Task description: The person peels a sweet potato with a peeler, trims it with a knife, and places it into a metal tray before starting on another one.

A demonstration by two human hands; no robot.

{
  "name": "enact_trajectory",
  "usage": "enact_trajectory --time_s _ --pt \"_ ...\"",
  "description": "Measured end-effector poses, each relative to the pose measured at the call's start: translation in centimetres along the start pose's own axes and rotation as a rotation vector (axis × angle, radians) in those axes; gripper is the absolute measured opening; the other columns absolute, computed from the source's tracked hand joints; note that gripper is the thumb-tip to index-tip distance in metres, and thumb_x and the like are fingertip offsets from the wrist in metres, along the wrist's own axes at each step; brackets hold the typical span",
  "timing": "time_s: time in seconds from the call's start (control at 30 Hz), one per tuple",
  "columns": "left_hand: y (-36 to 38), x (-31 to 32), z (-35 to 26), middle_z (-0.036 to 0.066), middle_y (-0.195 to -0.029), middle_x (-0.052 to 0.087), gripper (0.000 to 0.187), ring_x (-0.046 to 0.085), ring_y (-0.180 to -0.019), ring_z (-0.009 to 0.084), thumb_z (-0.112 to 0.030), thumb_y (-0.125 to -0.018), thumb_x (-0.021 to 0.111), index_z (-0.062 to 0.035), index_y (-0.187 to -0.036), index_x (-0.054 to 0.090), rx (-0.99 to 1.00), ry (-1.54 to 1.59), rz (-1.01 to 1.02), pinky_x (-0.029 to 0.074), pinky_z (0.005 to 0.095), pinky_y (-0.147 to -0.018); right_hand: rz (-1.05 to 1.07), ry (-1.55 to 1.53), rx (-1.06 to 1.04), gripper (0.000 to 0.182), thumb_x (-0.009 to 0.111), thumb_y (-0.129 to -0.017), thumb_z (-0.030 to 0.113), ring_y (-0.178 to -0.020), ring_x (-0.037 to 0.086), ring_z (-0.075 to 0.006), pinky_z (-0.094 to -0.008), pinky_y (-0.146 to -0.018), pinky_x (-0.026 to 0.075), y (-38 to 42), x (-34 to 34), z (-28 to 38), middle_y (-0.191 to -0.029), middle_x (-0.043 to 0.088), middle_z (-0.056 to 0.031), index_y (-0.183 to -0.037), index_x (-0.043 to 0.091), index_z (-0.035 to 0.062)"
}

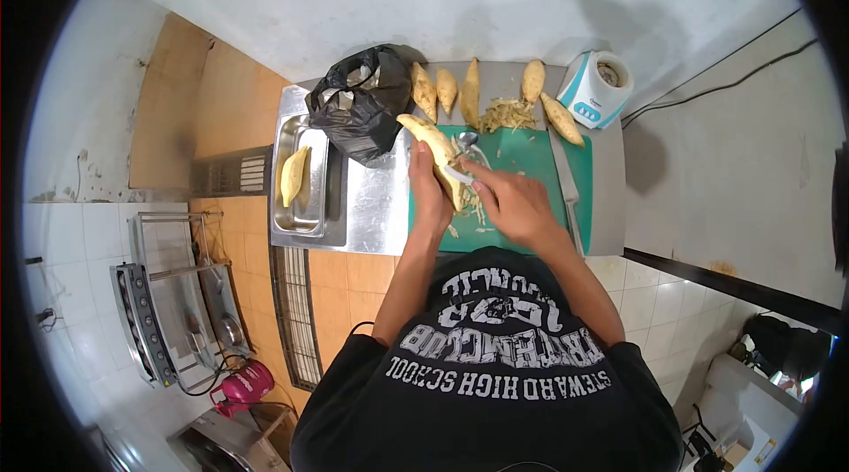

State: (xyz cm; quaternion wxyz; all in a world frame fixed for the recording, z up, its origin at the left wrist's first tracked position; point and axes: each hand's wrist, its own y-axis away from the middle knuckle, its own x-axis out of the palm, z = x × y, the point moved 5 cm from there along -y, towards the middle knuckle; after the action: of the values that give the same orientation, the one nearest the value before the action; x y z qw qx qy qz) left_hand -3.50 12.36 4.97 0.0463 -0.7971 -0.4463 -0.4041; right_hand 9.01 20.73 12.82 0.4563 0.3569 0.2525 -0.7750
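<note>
My left hand [428, 193] is wrapped round a long sweet potato [424, 130], held tilted over the green cutting board [531, 167]. In my right hand [523, 207] is a white-handled peeler [458, 175], its end against the sweet potato's side. The peeler's blade is hard to make out. Just beyond the fingers, a small shiny rounded metal thing [467, 140] lies on the board. Peel scraps are scattered under both hands, and a heap of peelings [508, 115] lies at the board's far edge. A large knife [563, 171] rests along the board's right side.
Several unpeeled sweet potatoes [470, 94] lie along the back by the wall. A black plastic bag [364, 101] stands at back left. A peeled sweet potato [293, 176] lies in a metal pan [309, 229] at far left. A white-and-blue appliance [601, 92] stands at back right.
</note>
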Motion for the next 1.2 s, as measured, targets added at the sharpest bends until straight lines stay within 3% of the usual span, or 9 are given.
enact_trajectory --time_s 0.17,0.3,0.37,0.47,0.6,0.8,0.9,1.1,1.2 --pt "-1.0 -0.9 -1.9 0.007 -0.121 0.059 0.047 0.061 -0.106 0.0170 -0.031 -0.112 0.043 -0.0072 -0.152 0.036 0.113 -0.031 -0.037 0.052 0.0341 -0.090 0.216 -0.027 0.036 0.037 0.054 -0.103 0.030 -0.086 0.068 -0.0393 -0.0530 -0.076 0.052 2.4 0.7 -0.1 -0.096 0.072 -0.0172 -0.138 0.063 0.0247" --pt "-1.2 -1.0 -2.2 0.008 -0.125 0.059 0.045 0.061 -0.108 0.0163 -0.027 -0.112 0.044 -0.0089 -0.153 0.037 0.122 -0.096 0.006 0.052 0.0333 -0.090 0.058 -0.172 0.007 0.037 0.056 -0.102 0.028 -0.088 0.069 -0.0400 -0.0531 -0.076 0.052 2.3 -0.1 0.0 -0.098 0.073 -0.0164 -0.138 0.064 0.0241" --pt "-0.4 0.2 -1.4 0.008 -0.129 0.059 0.047 0.061 -0.113 0.0169 -0.024 -0.111 0.046 -0.0079 -0.154 0.036 0.070 -0.100 0.033 0.052 0.0342 -0.094 0.058 -0.129 0.068 0.038 0.055 -0.103 0.024 -0.079 0.068 -0.0370 -0.0458 -0.072 0.052 -0.1 -2.4 0.9 -0.090 0.072 -0.0160 -0.139 0.063 0.0206" --pt "0.7 1.6 -0.5 0.009 -0.140 0.057 0.053 0.058 -0.124 0.0176 -0.023 -0.111 0.047 -0.0069 -0.159 0.031 0.045 -0.102 0.103 0.048 0.0339 -0.102 -0.065 -0.177 -0.020 0.036 0.056 -0.101 0.026 -0.083 0.068 -0.0390 -0.0507 -0.074 0.053 -2.4 -2.5 0.3 -0.091 0.073 -0.0159 -0.136 0.065 0.0213" --pt "1.2 2.0 -0.9 0.009 -0.143 0.055 0.054 0.056 -0.127 0.0172 -0.024 -0.111 0.048 -0.0063 -0.159 0.031 0.044 -0.161 0.151 0.047 0.0338 -0.104 0.067 -0.120 0.012 0.036 0.055 -0.102 0.025 -0.080 0.068 -0.0385 -0.0498 -0.072 0.052 -3.0 -2.7 0.4 -0.090 0.072 -0.0162 -0.136 0.065 0.0203" --pt "1.3 1.6 -1.0 0.008 -0.139 0.056 0.054 0.057 -0.123 0.0166 -0.023 -0.111 0.048 -0.0065 -0.159 0.031 0.027 -0.129 0.142 0.047 0.0331 -0.103 0.108 -0.097 0.027 0.036 0.054 -0.102 0.026 -0.083 0.068 -0.0396 -0.0516 -0.074 0.052 -1.9 -1.6 -0.3 -0.091 0.072 -0.0170 -0.136 0.065 0.0205" --pt "0.9 1.4 -1.2 0.007 -0.136 0.058 0.054 0.058 -0.119 0.0162 -0.022 -0.110 0.048 -0.0070 -0.159 0.031 0.052 -0.102 0.079 0.048 0.0331 -0.102 0.081 -0.084 -0.007 0.038 0.055 -0.102 0.023 -0.077 0.065 -0.0384 -0.0472 -0.073 0.050 -0.9 -0.8 -0.7 -0.086 0.070 -0.0179 -0.139 0.063 0.0213" --pt "-0.3 0.6 -3.3 0.005 -0.118 0.063 0.054 0.064 -0.097 0.0110 -0.017 -0.109 0.050 -0.0090 -0.159 0.032 0.113 -0.118 0.002 0.055 0.0281 -0.084 0.160 -0.113 -0.032 0.038 0.056 -0.102 0.023 -0.078 0.067 -0.0377 -0.0452 -0.072 0.052 1.8 0.7 -0.8 -0.089 0.070 -0.0180 -0.140 0.063 0.0226" --pt "0.0 0.6 -2.3 0.005 -0.114 0.064 0.056 0.064 -0.098 0.0117 -0.017 -0.108 0.053 -0.0084 -0.160 0.032 0.075 -0.143 0.039 0.054 0.0289 -0.084 0.179 -0.243 0.144 0.037 0.053 -0.103 0.028 -0.082 0.067 -0.0386 -0.0480 -0.074 0.052 0.7 -0.9 -0.5 -0.086 0.070 -0.0170 -0.139 0.064 0.0235"
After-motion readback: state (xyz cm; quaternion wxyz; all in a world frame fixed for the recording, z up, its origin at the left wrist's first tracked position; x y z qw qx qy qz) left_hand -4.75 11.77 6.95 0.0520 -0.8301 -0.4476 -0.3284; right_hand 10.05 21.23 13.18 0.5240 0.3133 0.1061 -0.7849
